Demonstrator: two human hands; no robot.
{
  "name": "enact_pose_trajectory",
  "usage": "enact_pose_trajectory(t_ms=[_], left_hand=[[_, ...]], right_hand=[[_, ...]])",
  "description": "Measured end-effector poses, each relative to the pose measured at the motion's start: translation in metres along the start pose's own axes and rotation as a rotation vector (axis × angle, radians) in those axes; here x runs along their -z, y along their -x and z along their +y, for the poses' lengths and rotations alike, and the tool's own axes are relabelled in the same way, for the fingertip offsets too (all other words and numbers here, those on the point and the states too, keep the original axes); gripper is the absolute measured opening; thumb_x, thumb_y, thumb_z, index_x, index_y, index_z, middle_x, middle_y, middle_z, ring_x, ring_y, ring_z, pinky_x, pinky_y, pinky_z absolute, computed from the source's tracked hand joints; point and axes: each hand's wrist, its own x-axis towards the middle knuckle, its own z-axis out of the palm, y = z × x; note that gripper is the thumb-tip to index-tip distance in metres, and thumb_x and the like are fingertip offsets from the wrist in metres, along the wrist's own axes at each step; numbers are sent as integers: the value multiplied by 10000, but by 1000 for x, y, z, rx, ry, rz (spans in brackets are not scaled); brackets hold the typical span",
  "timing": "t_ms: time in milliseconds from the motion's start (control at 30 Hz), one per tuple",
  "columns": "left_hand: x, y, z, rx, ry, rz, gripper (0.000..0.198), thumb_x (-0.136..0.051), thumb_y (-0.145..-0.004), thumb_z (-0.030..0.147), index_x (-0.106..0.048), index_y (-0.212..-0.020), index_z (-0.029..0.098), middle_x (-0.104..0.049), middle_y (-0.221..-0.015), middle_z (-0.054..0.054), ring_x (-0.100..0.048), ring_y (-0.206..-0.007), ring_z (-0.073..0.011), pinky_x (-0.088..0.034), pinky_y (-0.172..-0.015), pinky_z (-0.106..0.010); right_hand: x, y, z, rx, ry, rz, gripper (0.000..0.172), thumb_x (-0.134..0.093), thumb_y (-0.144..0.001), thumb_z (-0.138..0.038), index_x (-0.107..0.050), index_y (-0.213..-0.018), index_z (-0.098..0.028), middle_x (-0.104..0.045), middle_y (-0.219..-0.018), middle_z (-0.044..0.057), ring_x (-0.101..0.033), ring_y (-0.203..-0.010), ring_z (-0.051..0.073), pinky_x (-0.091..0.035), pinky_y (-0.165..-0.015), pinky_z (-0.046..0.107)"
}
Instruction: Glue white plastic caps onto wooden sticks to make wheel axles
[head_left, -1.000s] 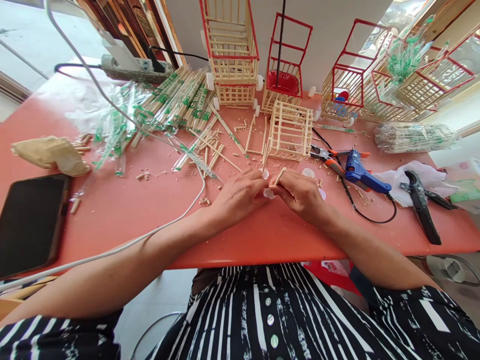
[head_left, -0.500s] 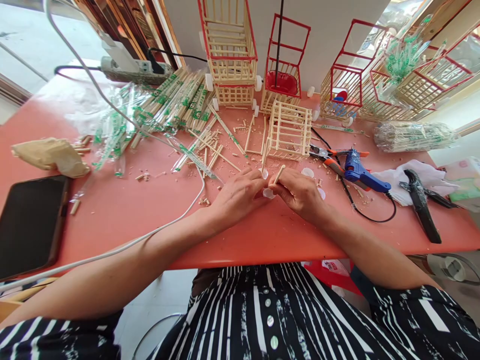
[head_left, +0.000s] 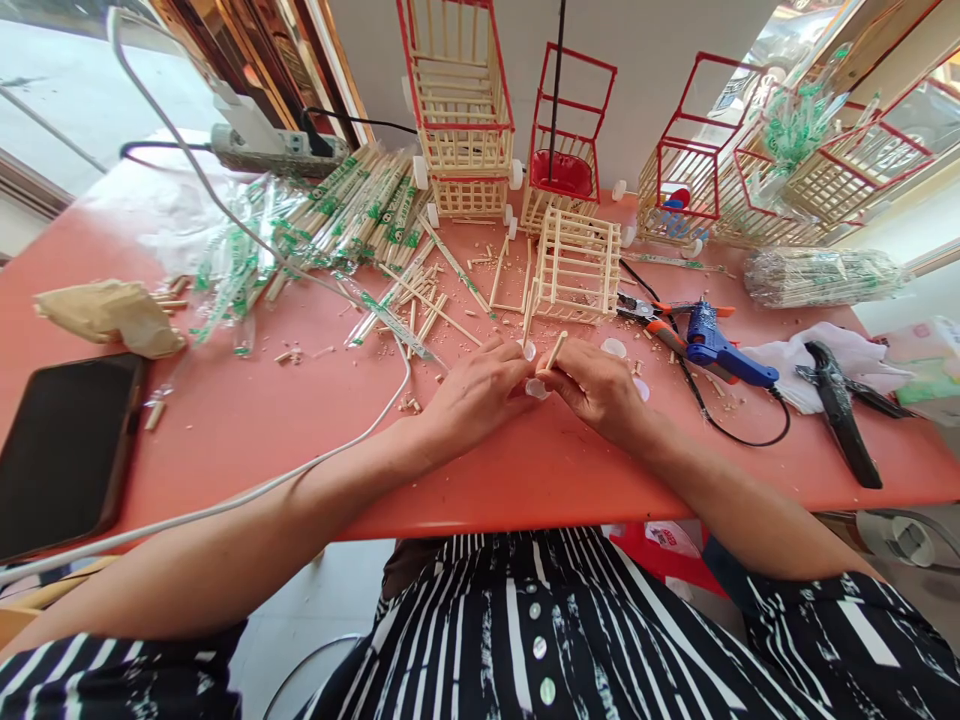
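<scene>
My left hand (head_left: 476, 392) and my right hand (head_left: 596, 385) meet at the middle of the red table (head_left: 247, 430). Between them sits a small clear plastic cap (head_left: 535, 388), pinched by my left fingers. My right hand grips a short wooden stick (head_left: 556, 351) that points up and away, its lower end at the cap. Just beyond my hands lies a wooden stick cage (head_left: 577, 267) on its side. More clear caps (head_left: 615, 347) lie beside my right hand.
A blue glue gun (head_left: 718, 349) with its black cord, orange pliers (head_left: 651, 310) and a black tool (head_left: 841, 410) lie to the right. Wrapped chopsticks (head_left: 360, 205) and loose sticks are piled at the back left. A phone (head_left: 64, 447) lies at the left edge. Red-framed stick carts (head_left: 461, 95) stand along the back.
Both hands stay together at the same spot. The view has shifted slightly; nothing else has visibly moved.
</scene>
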Motion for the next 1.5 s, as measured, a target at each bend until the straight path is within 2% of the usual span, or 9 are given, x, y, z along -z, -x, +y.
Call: enact_pose_trajectory(t_ms=[333, 933, 1233, 1500], left_hand=[[-1, 1, -1, -24, 4, 35, 134, -703, -923, 184, -645, -803, 168, -629, -872, -26, -588, -868, -190, -430, -742, -281], [-1, 0, -2, -14, 10, 4, 143, -691, -946, 233, -653, -828, 162, -652, -907, -41, -596, -856, -189, -442, -769, -295], [0, -2, -1, -3, 2, -4, 92, -697, -931, 201, -667, -851, 168, -653, -913, -41, -601, -883, -195, -455, -808, -299], [0, -2, 1, 9, -10, -11, 132, -725, -919, 217, -661, -816, 164, -638, -882, -36, -587, -853, -193, -439, -782, -297]], right_hand=[[-1, 1, 1, -26, -10, -10, 302, -468, -1079, -395, -539, -843, -219, -661, -850, 49, -604, -795, 181, -448, -724, 311], [-2, -2, 0, 15, 10, 3, 280, -471, -1079, -364, -528, -846, -221, -667, -841, 49, -617, -790, 185, -465, -733, 312], [0, -1, -1, -7, -4, 1, 284, -471, -1078, -385, -540, -852, -228, -667, -845, 47, -614, -791, 187, -466, -733, 316], [0, 0, -1, -34, -11, -4, 290, -479, -1076, -391, -549, -853, -220, -664, -849, 49, -608, -786, 183, -456, -729, 311]])
